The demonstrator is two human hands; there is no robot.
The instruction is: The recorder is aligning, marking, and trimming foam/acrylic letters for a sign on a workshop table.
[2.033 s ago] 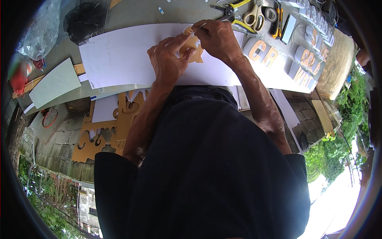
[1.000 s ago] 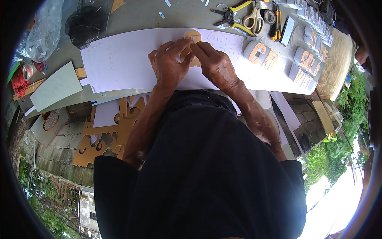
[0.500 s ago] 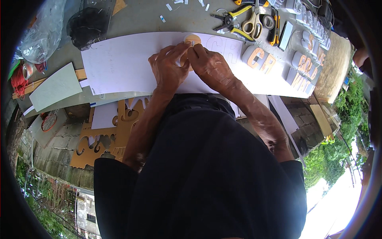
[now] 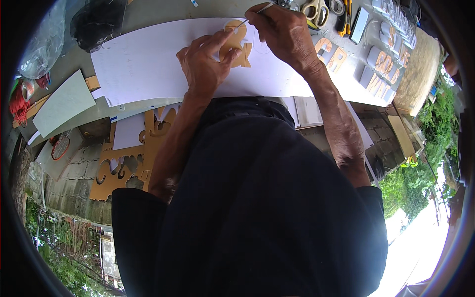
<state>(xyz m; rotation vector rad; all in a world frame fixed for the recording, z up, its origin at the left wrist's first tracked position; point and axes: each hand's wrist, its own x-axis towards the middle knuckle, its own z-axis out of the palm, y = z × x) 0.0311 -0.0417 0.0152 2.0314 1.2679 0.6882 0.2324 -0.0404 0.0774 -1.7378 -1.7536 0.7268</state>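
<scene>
On a long white sheet (image 4: 143, 59) lies a tan cut-out letter (image 4: 240, 39). My left hand (image 4: 204, 62) presses and steadies it, with the forefinger near its top and the thumb at its inner right side. My right hand (image 4: 284, 32) is closed around a thin, pointed metal-looking tool (image 4: 241, 24), whose low end slants down to the letter's upper edge. The tool's exact kind is hard to make out. Part of a pencilled outline shows on the sheet between the letter and my right hand.
Right of the sheet's middle stand raised tan-faced letters (image 4: 338, 60). Scissors (image 4: 316, 12), a tape roll (image 4: 337, 7) and a yellow cutter knife (image 4: 345, 20) lie behind. A dark plastic bag (image 4: 96, 22) sits at the far left, near a pale green panel (image 4: 64, 104).
My right hand has drawn up and right, away from my left hand, revealing the thin tool and more of the letter. The view has shifted, so the sheet sits higher.
</scene>
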